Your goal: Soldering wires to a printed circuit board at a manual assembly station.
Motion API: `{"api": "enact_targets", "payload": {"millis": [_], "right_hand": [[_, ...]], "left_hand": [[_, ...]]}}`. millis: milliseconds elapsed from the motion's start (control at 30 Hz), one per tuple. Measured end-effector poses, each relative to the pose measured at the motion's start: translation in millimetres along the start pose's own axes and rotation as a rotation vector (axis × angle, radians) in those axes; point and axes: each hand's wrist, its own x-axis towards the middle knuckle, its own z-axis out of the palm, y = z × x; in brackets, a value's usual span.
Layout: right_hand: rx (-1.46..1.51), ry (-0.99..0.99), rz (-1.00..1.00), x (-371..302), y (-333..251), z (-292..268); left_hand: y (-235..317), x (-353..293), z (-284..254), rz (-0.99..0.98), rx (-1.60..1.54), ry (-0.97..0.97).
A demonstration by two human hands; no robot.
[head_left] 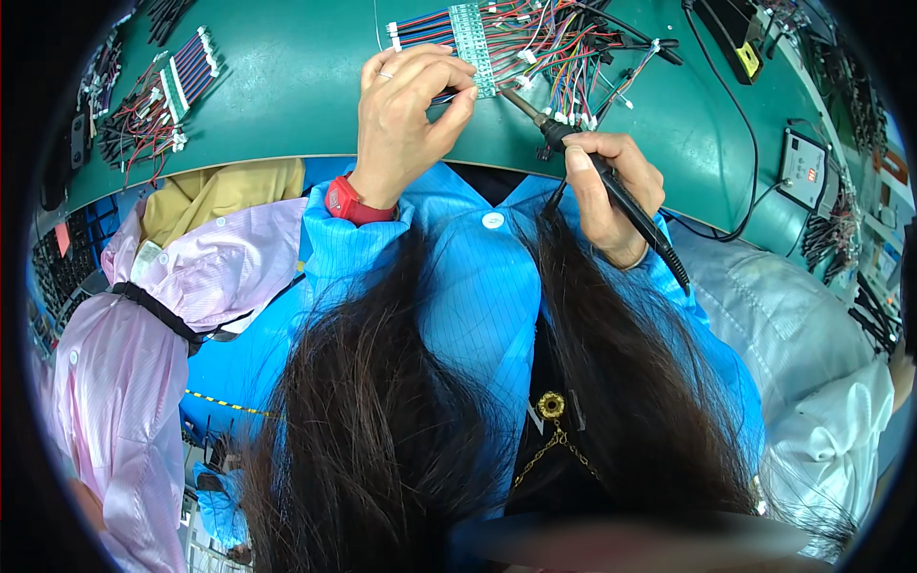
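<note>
A strip of small green circuit boards (pixel 471 43) lies on the green mat, with coloured wires running off both sides. At its lower left edge my left hand (pixel 411 105) is closed, thumb and forefinger nearly together over the wires there. What the fingertips pinch is hidden. My right hand (pixel 611 186) grips a black soldering iron (pixel 626 201) like a pen. The iron's metal tip (pixel 511 95) points up and left to the near end of the strip, close to the left thumb. Whether it touches a joint is too small to tell.
A second wired board strip (pixel 175 88) lies at the left. Loose cables with white connectors (pixel 573 86) crowd the strip's right side. A black cord (pixel 750 124) loops to a grey control box (pixel 802 170). A black-and-yellow stand (pixel 747 59) sits far right. People sit at both sides.
</note>
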Motion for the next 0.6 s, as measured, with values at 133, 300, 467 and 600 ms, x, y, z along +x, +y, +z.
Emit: {"api": "enact_targets", "payload": {"millis": [133,300,467,600], "right_hand": [[0.014,0.005,0.031,0.1,-1.5,5.6],[0.035,-0.004,0.065,1.9,-0.2,6.7],[0.051,-0.013,0.090,0.9,0.3,8.4],[0.061,-0.007,0.062,2.1,4.4,8.5]], "left_hand": [[-1.2,-1.6,-4.3,-0.015,0.000,-0.001],[-0.8,-0.3,-3.5,-0.025,0.000,-0.011],[-1.3,-2.0,-5.2,-0.023,0.013,-0.013],[-1.1,-1.5,-4.1,-0.029,0.011,-0.016]]}}
